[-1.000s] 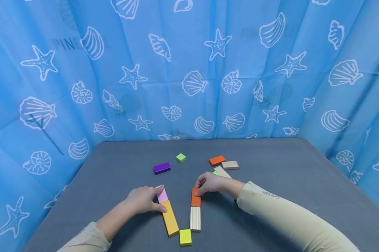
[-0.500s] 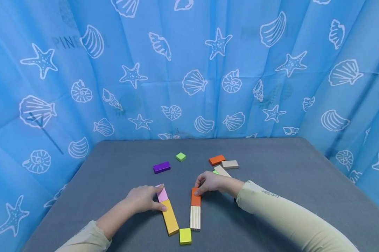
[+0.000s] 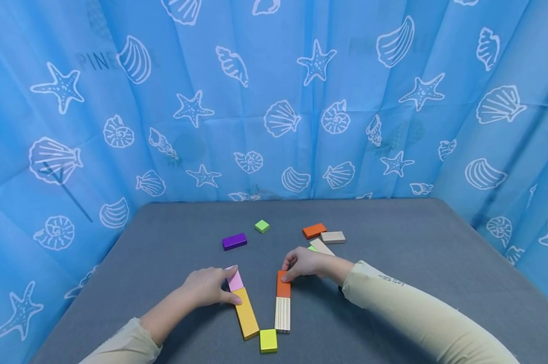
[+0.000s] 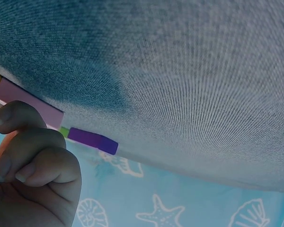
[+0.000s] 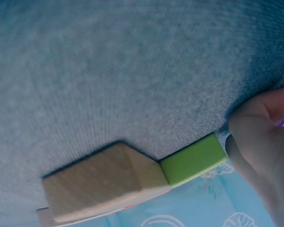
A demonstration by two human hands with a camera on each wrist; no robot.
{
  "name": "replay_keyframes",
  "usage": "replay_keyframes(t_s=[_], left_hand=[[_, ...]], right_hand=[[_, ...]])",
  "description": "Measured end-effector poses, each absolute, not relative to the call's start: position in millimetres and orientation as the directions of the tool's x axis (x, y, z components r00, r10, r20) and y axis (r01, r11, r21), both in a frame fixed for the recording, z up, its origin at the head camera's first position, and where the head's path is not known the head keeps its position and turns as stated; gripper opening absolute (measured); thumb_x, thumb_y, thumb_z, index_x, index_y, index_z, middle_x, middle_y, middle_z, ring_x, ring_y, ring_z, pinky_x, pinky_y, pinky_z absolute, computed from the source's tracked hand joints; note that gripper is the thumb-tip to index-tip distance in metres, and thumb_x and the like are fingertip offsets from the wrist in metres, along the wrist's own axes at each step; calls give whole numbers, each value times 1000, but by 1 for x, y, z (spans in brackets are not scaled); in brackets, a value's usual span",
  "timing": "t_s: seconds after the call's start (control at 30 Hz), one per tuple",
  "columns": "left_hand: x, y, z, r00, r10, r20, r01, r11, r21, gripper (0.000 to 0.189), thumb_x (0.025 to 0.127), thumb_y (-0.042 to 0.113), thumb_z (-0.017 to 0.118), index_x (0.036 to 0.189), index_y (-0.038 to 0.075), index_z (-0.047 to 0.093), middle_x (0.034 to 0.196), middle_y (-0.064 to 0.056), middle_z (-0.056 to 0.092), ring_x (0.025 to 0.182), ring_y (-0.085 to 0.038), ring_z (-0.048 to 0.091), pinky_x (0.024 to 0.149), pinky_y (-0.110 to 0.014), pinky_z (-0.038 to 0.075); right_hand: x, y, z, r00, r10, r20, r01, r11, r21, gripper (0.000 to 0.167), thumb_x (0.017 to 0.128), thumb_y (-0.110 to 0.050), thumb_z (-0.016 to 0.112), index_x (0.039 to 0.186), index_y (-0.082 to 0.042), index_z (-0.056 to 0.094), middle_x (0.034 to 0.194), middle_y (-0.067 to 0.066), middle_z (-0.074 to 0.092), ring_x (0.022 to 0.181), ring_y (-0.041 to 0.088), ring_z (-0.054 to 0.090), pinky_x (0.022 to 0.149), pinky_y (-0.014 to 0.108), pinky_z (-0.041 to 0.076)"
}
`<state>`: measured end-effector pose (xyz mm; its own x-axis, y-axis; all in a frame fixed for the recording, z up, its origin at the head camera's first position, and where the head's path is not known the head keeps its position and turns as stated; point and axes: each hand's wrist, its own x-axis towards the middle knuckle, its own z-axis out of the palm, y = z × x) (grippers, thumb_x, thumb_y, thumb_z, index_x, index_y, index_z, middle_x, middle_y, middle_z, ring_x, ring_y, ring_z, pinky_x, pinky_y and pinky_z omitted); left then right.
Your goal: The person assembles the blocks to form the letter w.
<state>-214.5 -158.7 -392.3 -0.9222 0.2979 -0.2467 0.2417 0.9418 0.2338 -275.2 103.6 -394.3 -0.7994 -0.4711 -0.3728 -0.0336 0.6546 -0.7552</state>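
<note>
My left hand point(image 3: 205, 287) lies over the left row of blocks. Its index fingertip rests on the far end of a pink block point(image 3: 234, 281), and its thumb touches the yellow-orange block point(image 3: 247, 316) that butts against it. In the left wrist view the other fingers point(image 4: 52, 165) are curled beside the pink block. My right hand point(image 3: 307, 264) grips the far end of an orange block point(image 3: 283, 286), thumb on top. A ribbed pale wooden block point(image 3: 282, 314) continues that row towards me. A lime-yellow square block point(image 3: 268, 340) sits at the near end between both rows.
Beyond the hands lie a purple block point(image 3: 235, 241), a small green block point(image 3: 262, 226), another orange block point(image 3: 314, 231) and a pale block point(image 3: 333, 237). A wooden block point(image 5: 99, 182) and a green block point(image 5: 194, 161) lie beside my right hand. A blue curtain point(image 3: 274, 101) hangs behind the grey table point(image 3: 392, 232).
</note>
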Motion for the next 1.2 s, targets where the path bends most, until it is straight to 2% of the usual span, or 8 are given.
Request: replay_keyframes(t_s=[0.7,0.9,1.0,1.2], left_hand=[[-213,-158,-390,-919,307,-248,247,937,246,84,74,56,78,141,12,53,128,-13,62,116,-34,58,87,-56,47],[-213,-159,-390,-920,307,-242,245,935,256,84,74,55,78,141,12,53,128,-13,62,116,-34,57,88,-56,46],[-212,-159,-390,-919,310,-243,245,934,261,84,74,55,78,141,11,52,129,-13,61,117,-34,57,90,-57,45],[-213,-157,-391,-917,305,-256,242,937,252,83,75,56,77,142,13,52,130,-11,61,118,-34,57,91,-57,45]], right_hand=[[-274,101,-393,-805,-456,-380,-15,656,-754,10,83,-9,77,86,-7,67,83,4,60,75,18,51,68,31,40],[-285,99,-386,-790,-407,-459,129,621,-773,10,88,-14,72,93,-7,69,88,5,60,81,20,52,71,34,44],[-293,97,-381,-780,-387,-491,205,584,-786,11,90,-14,69,97,-6,69,88,6,59,78,20,52,69,34,46],[-317,84,-377,-808,-372,-456,229,515,-826,17,92,-13,68,106,-4,67,87,6,61,73,17,53,76,37,50]])
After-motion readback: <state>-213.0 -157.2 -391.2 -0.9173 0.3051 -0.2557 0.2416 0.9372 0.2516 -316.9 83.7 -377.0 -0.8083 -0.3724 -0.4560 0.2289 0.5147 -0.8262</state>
